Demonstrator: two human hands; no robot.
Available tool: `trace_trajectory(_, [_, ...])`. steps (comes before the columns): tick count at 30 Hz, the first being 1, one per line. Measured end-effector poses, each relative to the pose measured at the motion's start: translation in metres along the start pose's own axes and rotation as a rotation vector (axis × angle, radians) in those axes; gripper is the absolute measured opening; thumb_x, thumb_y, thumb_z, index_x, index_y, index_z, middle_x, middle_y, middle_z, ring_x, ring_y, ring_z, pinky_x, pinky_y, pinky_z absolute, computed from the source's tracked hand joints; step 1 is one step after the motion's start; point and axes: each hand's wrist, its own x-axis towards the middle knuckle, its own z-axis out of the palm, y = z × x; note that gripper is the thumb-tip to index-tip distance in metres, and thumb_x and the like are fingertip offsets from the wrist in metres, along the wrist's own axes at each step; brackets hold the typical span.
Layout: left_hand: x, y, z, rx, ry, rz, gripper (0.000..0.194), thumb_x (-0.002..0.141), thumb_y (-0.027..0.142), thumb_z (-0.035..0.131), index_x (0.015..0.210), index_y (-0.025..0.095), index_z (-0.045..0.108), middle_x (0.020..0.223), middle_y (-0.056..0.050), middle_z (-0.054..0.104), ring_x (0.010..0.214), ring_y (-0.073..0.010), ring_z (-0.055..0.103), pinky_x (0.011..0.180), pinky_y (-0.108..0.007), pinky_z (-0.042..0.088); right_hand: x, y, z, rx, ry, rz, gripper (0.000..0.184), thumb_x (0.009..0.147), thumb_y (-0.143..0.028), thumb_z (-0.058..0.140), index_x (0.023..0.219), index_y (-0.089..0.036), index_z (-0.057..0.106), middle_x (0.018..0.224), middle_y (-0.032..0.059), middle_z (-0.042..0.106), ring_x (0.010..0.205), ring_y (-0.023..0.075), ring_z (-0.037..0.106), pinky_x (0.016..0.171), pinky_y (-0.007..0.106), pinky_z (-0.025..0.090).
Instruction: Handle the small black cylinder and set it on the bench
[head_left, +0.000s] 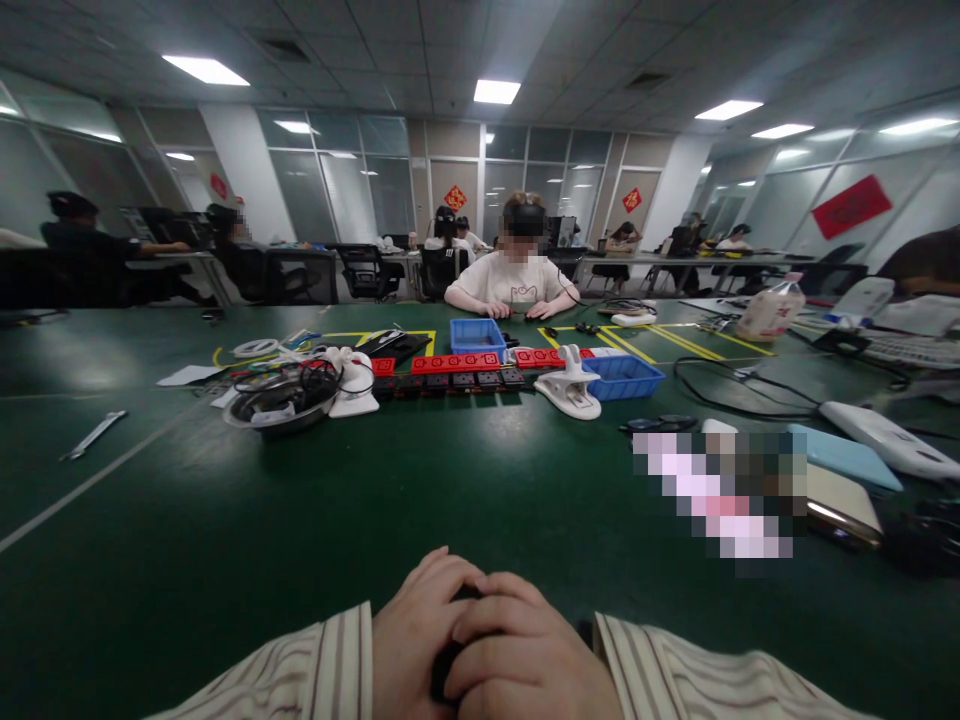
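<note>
At the near edge of the green table, my left hand [416,635] and my right hand [529,650] meet, fingertips touching. The fingers of both hands are curled in. Something dark shows in the gaps between them; whether it is an object or shadow I cannot make out. Striped cuffs cover both wrists. Ahead, across bare green tabletop [420,490], lie a red row of sockets [457,363] and a black row of sockets [469,382]. A white clip [574,385] stands at their right end, and a metal bowl [281,415] holding dark cables sits at their left.
Blue bins [476,335] stand around the sockets. A wrench [94,435] lies far left. To the right are a light blue case [844,455], a white device [892,440], a black cable and a bottle [772,308]. Opposite sits a person [517,275] with both hands on the table.
</note>
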Motion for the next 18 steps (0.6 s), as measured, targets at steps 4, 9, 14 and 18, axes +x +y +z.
trace_trajectory(4, [-0.002,0.003,0.002,0.005,0.076,0.003,0.077,0.051,0.05,0.072,0.116,0.022,0.042,0.114,-0.007,0.051,0.105,-0.0279,0.048,0.103,-0.049,0.025,0.005,-0.005,-0.004,0.028,0.111,0.082,0.032,0.096,-0.037,0.023,0.086,-0.02,0.049,0.087,-0.0018,0.063,0.091,0.0108,0.053,0.092,0.029,0.033])
trace_trajectory(9, [-0.005,0.006,0.005,0.084,0.141,0.027,0.052,0.061,0.046,0.063,0.103,0.02,0.046,0.108,-0.008,0.051,0.103,-0.0272,0.049,0.102,-0.052,0.024,0.001,-0.008,0.006,0.002,0.215,0.356,0.061,0.076,-0.076,0.023,0.073,-0.018,0.043,0.071,0.0013,0.05,0.067,0.0148,0.046,0.064,0.029,0.036])
trace_trajectory(14, [-0.006,0.005,0.006,0.119,0.091,0.02,0.033,0.06,0.04,0.063,0.083,0.02,0.052,0.091,-0.004,0.053,0.089,-0.023,0.052,0.1,-0.052,0.025,-0.002,-0.008,0.01,-0.08,0.169,0.331,0.06,0.08,-0.071,0.02,0.069,-0.018,0.045,0.068,0.0014,0.049,0.068,0.0149,0.045,0.065,0.029,0.034])
trace_trajectory(18, [-0.004,0.003,0.006,0.072,0.073,0.024,0.031,0.058,0.034,0.062,0.086,0.022,0.054,0.09,-0.002,0.053,0.086,-0.0213,0.052,0.099,-0.05,0.026,0.0,-0.006,0.007,-0.031,0.122,0.183,0.05,0.092,-0.05,0.016,0.073,-0.017,0.049,0.071,0.0016,0.055,0.072,0.0135,0.048,0.067,0.029,0.036])
